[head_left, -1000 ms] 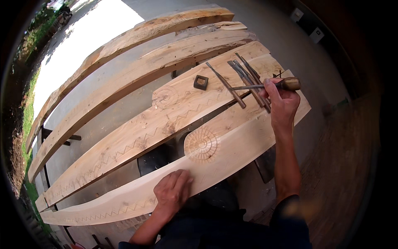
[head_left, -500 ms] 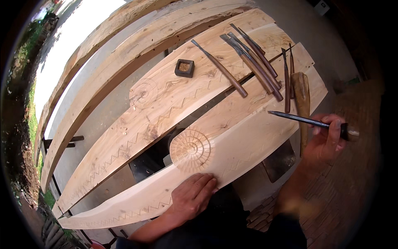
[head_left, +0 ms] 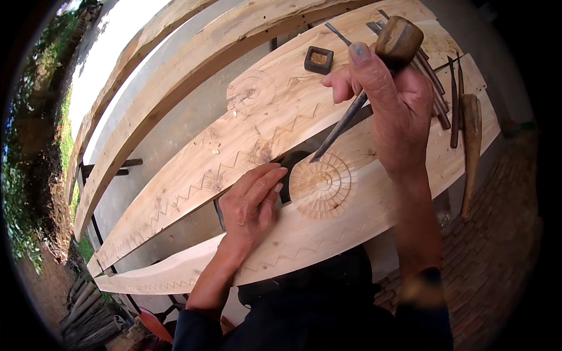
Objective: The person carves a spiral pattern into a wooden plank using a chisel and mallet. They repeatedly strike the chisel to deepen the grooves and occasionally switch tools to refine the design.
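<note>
Two planks (head_left: pixel 281 237) border a narrow gap (head_left: pixel 190 231); near it the left hand (head_left: pixel 249 202) curls loosely, empty; the right hand (head_left: pixel 395 111) grips a chisel (head_left: pixel 343 125), tip by the rosette (head_left: pixel 324 186).

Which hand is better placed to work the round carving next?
Probably the right hand: it grips the chisel, whose tip appears by the upper-left edge of the round carving. The left hand, with no tool visible in it, is to the left of the carving.
</note>
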Demonstrator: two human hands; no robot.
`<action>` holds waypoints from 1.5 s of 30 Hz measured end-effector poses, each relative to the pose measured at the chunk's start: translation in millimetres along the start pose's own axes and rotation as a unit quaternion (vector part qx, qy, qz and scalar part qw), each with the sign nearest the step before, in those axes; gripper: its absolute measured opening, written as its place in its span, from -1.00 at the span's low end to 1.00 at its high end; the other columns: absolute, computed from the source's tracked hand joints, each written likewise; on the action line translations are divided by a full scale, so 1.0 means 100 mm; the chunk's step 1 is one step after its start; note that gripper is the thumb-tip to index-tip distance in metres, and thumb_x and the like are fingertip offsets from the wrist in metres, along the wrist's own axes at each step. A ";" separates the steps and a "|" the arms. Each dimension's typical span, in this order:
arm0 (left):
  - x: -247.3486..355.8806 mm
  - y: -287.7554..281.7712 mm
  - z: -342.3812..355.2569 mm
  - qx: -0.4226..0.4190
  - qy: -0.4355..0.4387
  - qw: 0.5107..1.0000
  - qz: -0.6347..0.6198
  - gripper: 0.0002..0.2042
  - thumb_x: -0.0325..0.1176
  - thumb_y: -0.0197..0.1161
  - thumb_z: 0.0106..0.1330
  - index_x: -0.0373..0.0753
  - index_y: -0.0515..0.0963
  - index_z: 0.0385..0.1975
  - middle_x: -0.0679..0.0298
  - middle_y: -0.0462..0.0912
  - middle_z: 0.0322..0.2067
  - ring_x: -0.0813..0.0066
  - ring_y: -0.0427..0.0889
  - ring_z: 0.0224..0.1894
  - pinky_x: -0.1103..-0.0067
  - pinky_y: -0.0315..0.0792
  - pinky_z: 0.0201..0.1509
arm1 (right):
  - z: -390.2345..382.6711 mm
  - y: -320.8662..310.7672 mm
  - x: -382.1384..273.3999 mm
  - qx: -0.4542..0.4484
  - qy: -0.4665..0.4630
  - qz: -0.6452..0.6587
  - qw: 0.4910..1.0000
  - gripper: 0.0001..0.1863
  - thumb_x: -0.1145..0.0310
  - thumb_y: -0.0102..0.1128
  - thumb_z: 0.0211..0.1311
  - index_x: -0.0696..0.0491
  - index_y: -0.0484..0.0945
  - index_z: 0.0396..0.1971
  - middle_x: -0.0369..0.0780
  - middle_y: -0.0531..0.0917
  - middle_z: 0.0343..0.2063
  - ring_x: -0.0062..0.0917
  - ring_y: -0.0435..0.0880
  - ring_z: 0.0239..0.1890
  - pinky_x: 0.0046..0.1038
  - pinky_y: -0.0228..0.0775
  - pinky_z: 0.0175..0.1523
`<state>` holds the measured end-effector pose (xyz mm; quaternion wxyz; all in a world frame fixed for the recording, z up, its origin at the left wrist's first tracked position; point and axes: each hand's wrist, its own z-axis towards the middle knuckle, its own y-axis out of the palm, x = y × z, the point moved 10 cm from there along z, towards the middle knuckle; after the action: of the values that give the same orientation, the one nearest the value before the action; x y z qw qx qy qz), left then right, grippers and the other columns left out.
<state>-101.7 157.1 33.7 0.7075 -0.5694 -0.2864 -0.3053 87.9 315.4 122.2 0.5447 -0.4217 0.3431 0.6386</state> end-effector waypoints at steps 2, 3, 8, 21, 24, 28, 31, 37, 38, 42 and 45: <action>0.01 0.10 -0.05 -0.043 0.034 0.998 0.028 -0.68 -0.69 0.32 0.34 -0.21 0.80 0.01 0.06 0.81 0.05 0.17 0.82 -0.02 0.44 0.66 0.02 | 0.02 0.27 0.14 0.006 0.027 0.084 0.996 -0.55 0.03 0.35 0.60 0.16 0.74 -0.29 -0.23 0.78 -0.45 -0.72 0.66 -0.54 -0.60 0.42 -0.44; 0.02 0.14 -0.07 -0.063 0.055 0.995 0.051 -0.64 -0.71 0.29 0.32 -0.18 0.81 0.02 0.06 0.80 0.08 0.13 0.81 0.03 0.41 0.67 0.04 | 0.02 0.36 0.20 -0.001 0.060 0.107 0.992 -0.55 0.01 0.32 0.62 0.17 0.72 -0.26 -0.20 0.78 -0.43 -0.71 0.66 -0.55 -0.61 0.41 -0.46; -0.10 0.12 -0.10 -0.085 0.048 0.995 -0.006 -0.50 -0.83 0.10 0.28 -0.12 0.85 -0.03 0.04 0.78 0.14 0.05 0.78 0.13 0.39 0.65 0.13 | -0.13 0.68 0.48 -0.053 0.206 0.166 0.963 -0.54 -0.05 0.18 0.70 0.12 0.57 -0.18 -0.07 0.78 -0.36 -0.74 0.51 -0.73 -0.71 0.17 -0.65; -0.38 0.22 0.06 -0.006 -0.144 0.916 -0.374 -0.81 -0.53 0.42 0.51 -0.41 0.75 0.05 0.21 0.81 -0.04 0.59 0.72 -0.09 0.60 0.60 0.04 | -0.48 1.35 0.74 -0.169 0.344 0.348 0.855 -0.21 -0.39 -0.19 0.65 0.19 0.50 -0.12 -0.01 0.71 -0.47 -0.68 0.43 -0.76 -0.62 0.11 -0.67; -0.45 0.25 0.04 -0.018 -0.135 0.920 -0.369 -0.85 -0.51 0.43 0.52 -0.43 0.77 -0.04 0.24 0.82 -0.10 0.60 0.72 -0.11 0.60 0.60 0.04 | -0.54 1.49 0.77 -0.183 0.364 0.392 0.825 -0.30 -0.32 -0.19 0.67 0.12 0.51 -0.15 -0.04 0.71 -0.47 -0.65 0.43 -0.78 -0.64 0.09 -0.68; -0.55 0.26 -0.01 -0.044 -0.166 0.906 -0.387 -0.89 -0.53 0.44 0.49 -0.44 0.79 -0.12 0.21 0.83 -0.21 0.54 0.74 -0.13 0.58 0.59 0.03 | -0.55 1.49 0.81 -0.170 0.384 0.425 0.802 -0.32 -0.28 -0.23 0.73 0.07 0.55 -0.21 -0.09 0.69 -0.51 -0.63 0.42 -0.79 -0.66 0.14 -0.65; -0.55 0.28 0.00 -0.046 -0.156 0.907 -0.388 -0.88 -0.53 0.45 0.47 -0.44 0.80 -0.11 0.19 0.83 -0.20 0.51 0.74 -0.14 0.57 0.59 0.02 | -0.55 1.51 0.89 -0.186 0.365 0.460 0.788 -0.28 -0.35 -0.10 0.66 0.12 0.55 -0.24 -0.08 0.68 -0.54 -0.66 0.43 -0.77 -0.65 0.14 -0.66; -0.53 0.22 0.00 -0.043 -0.133 0.931 -0.337 -0.88 -0.54 0.46 0.46 -0.42 0.81 -0.11 0.21 0.82 -0.22 0.55 0.72 -0.17 0.59 0.57 -0.01 | -0.60 1.56 0.77 -0.182 0.395 0.453 0.778 -0.31 -0.30 -0.01 0.67 0.08 0.54 -0.39 -0.24 0.56 -0.66 -0.71 0.29 -0.78 -0.62 0.09 -0.66; -0.53 0.22 0.00 -0.040 -0.132 0.931 -0.338 -0.88 -0.54 0.46 0.46 -0.42 0.81 -0.11 0.22 0.82 -0.22 0.55 0.71 -0.17 0.59 0.57 -0.01 | -0.59 1.58 0.80 -0.201 0.381 0.442 0.787 -0.31 -0.32 -0.10 0.70 0.07 0.52 -0.34 -0.23 0.55 -0.65 -0.70 0.24 -0.79 -0.63 0.08 -0.68; -0.61 0.28 -0.05 -0.047 -0.155 0.918 -0.361 -0.88 -0.54 0.47 0.46 -0.44 0.80 -0.11 0.24 0.82 -0.15 0.58 0.71 -0.11 0.61 0.57 0.02 | -0.59 1.55 0.73 -0.208 0.369 0.427 0.799 -0.30 -0.32 -0.17 0.72 0.07 0.51 -0.32 -0.22 0.54 -0.65 -0.71 0.21 -0.80 -0.64 0.06 -0.68; -0.59 0.29 -0.03 -0.052 -0.158 0.910 -0.380 -0.88 -0.56 0.46 0.46 -0.45 0.78 -0.10 0.24 0.81 -0.10 0.58 0.70 -0.09 0.60 0.57 0.04 | -0.62 1.56 0.81 -0.171 0.395 0.411 0.803 -0.30 -0.31 -0.18 0.72 0.07 0.51 -0.32 -0.22 0.53 -0.66 -0.71 0.20 -0.80 -0.64 0.06 -0.68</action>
<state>-118.1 165.1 -29.8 0.4530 -0.4945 -0.5727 -0.4714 -59.7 266.3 19.9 -0.0325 -0.5435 0.5552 0.6288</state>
